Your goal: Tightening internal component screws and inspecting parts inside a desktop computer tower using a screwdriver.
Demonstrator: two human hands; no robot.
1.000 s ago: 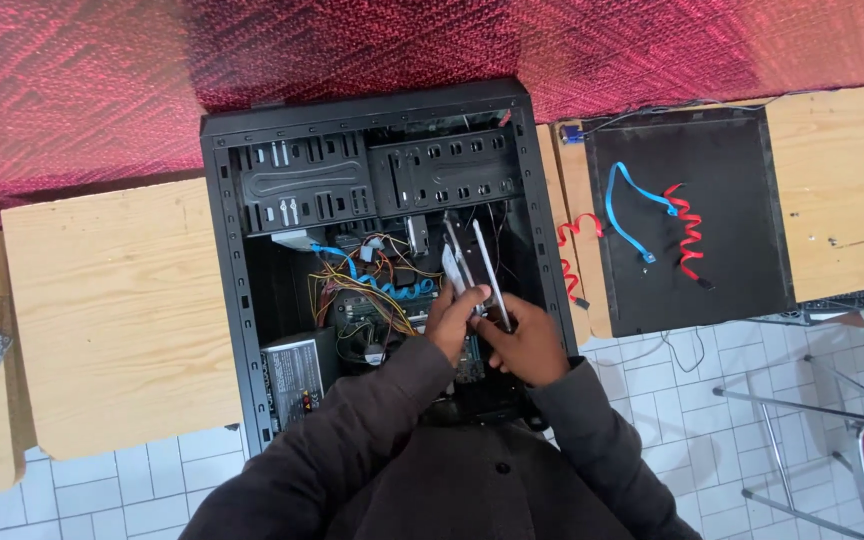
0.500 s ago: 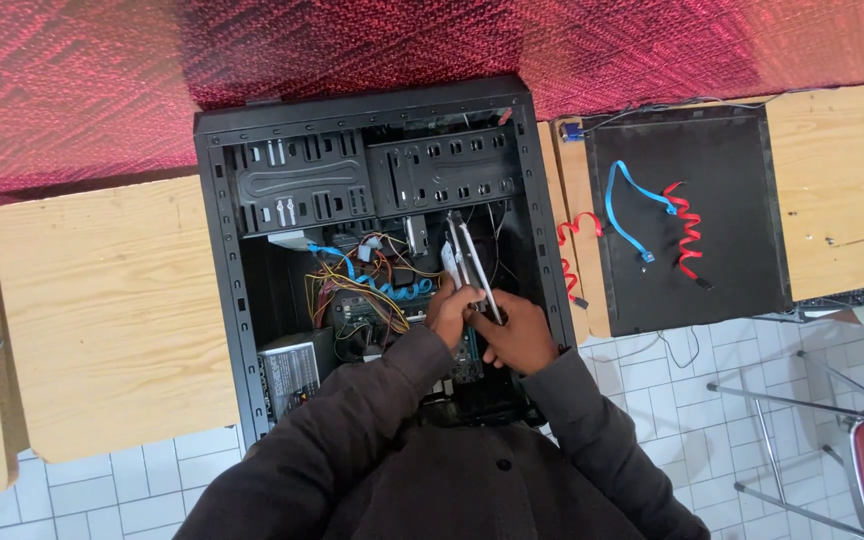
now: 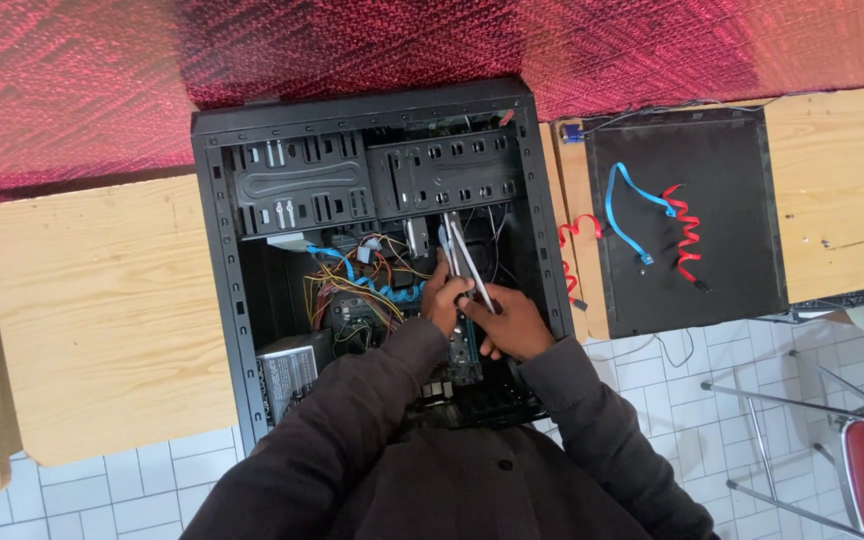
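A wooden table [image 3: 102, 310] lies at my left, and on it rests the open black computer case [image 3: 217, 300], its drive cages toward the far side and a tangle of yellow, red and blue wires [image 3: 362, 285] in the middle. My left hand [image 3: 444, 300] reaches into the case just beside those wires; its fingers curl closed around the lower part of a long, thin silver metal strip [image 3: 464, 258]. The strip's long axis runs away from me, its free end pointing toward the drive cages and leaning slightly left. My right hand [image 3: 512, 325] sits touching the left one, fingers pinched shut on the same strip's near end. Farther right, the black side panel [image 3: 732, 250] carries loose blue and red cables [image 3: 667, 225].
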